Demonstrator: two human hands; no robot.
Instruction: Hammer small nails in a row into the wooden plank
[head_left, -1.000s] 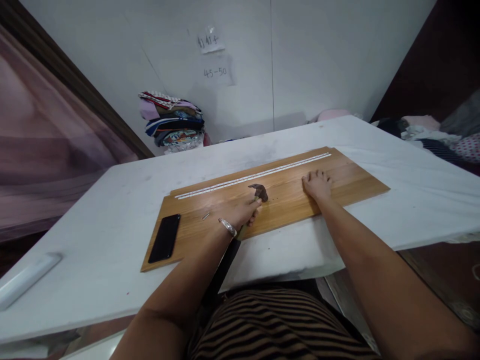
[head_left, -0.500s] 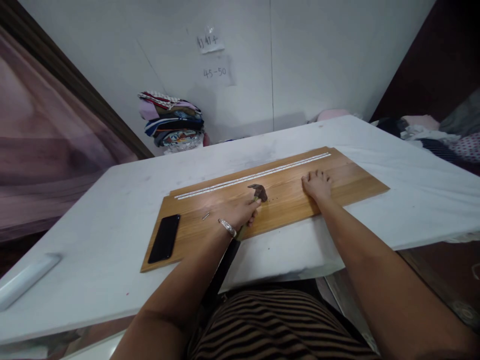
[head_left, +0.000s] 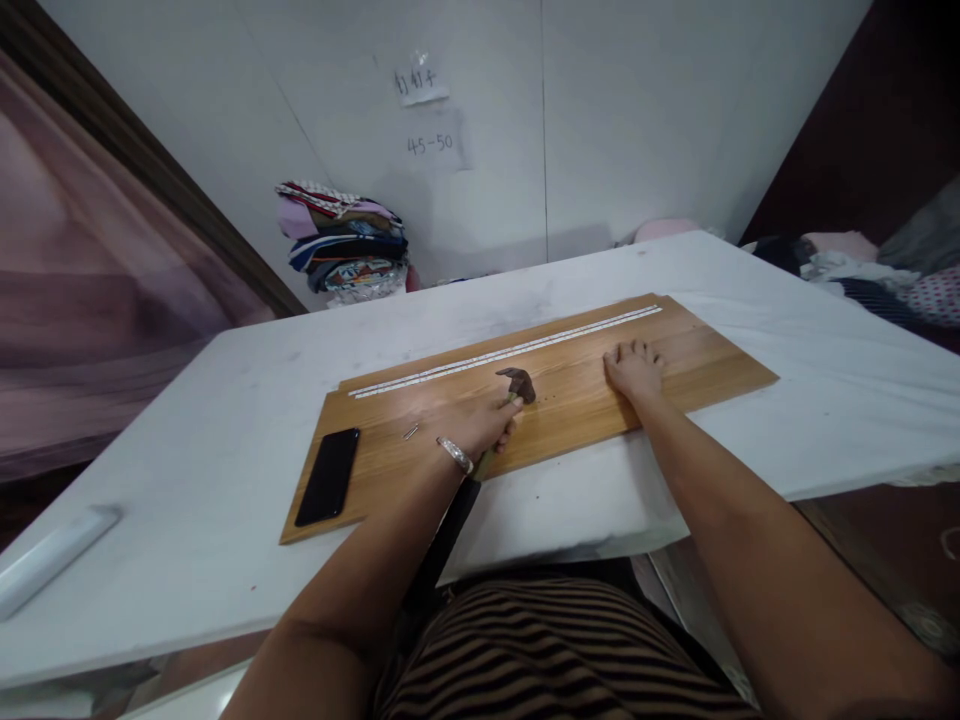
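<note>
A long wooden board point(head_left: 705, 365) lies on the white table point(head_left: 187, 500). My left hand point(head_left: 486, 422), with a silver bracelet at the wrist, is closed round the handle of a hammer point(head_left: 516, 383) whose dark head rests on the board. My right hand point(head_left: 634, 368) lies flat on the board with fingers spread, to the right of the hammer head. Tiny dark dots, perhaps nails, sit on the board just right of the hammer head. A white strip point(head_left: 510, 351) runs along the board's far edge.
A black phone point(head_left: 329, 475) lies on the board's left end, a small metal piece point(head_left: 411, 432) beside it. A white bar point(head_left: 52, 558) rests at the table's left edge. Folded clothes point(head_left: 345, 243) are stacked by the wall; more fabric point(head_left: 862, 265) lies at right.
</note>
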